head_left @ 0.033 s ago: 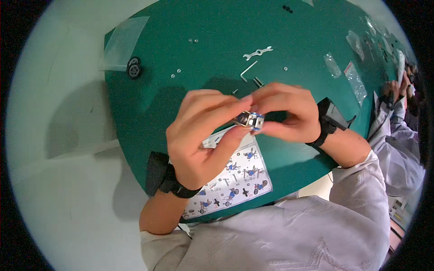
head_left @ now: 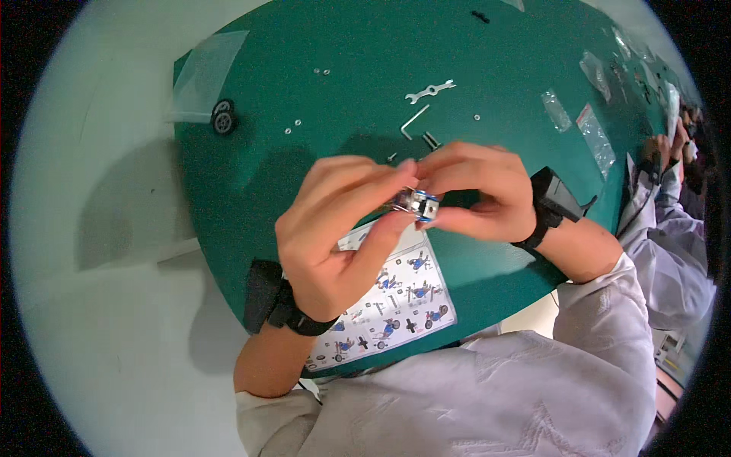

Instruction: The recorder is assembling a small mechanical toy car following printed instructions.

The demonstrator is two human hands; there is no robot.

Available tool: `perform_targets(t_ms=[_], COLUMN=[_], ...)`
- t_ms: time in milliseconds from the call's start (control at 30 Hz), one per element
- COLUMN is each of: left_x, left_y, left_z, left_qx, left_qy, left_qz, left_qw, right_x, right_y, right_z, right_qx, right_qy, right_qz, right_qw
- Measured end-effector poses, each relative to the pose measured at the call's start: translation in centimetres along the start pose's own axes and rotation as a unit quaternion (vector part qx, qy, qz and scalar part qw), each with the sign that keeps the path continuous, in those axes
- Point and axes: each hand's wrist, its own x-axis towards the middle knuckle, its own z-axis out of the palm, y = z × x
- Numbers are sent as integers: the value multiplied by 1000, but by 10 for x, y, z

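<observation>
Over the table, both my hands pinch a small metal model assembly with silver and blue parts. My left hand grips its left end between thumb and fingertips. From the right, my right hand closes thumb and fingers about the blue-edged end; the fingers hide part of it. Below them lies a printed instruction sheet with pictures of small blue vehicle models, partly covered by my left hand. Just beyond my fingers are a small screw and some longer bolts.
Farther out on the green table lie a flat wrench, a hex key, small nuts and black wheels. Clear plastic bags lie at the right. Another person's hands work at the far right edge.
</observation>
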Motion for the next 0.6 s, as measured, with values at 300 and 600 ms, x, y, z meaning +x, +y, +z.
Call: perform_targets(t_ms=[300,600], left_x=[-9,-4], left_y=[5,-5], left_z=[20,18], left_qx=[-104,-279], left_qy=[104,204], left_qz=[-185,-287], left_qw=[972,893], right_x=[6,27], right_y=[-7,37], right_z=[5,-50], right_qx=[-57,-335], right_qy=[24,28], right_qz=[28,55], right_qw=[998,940])
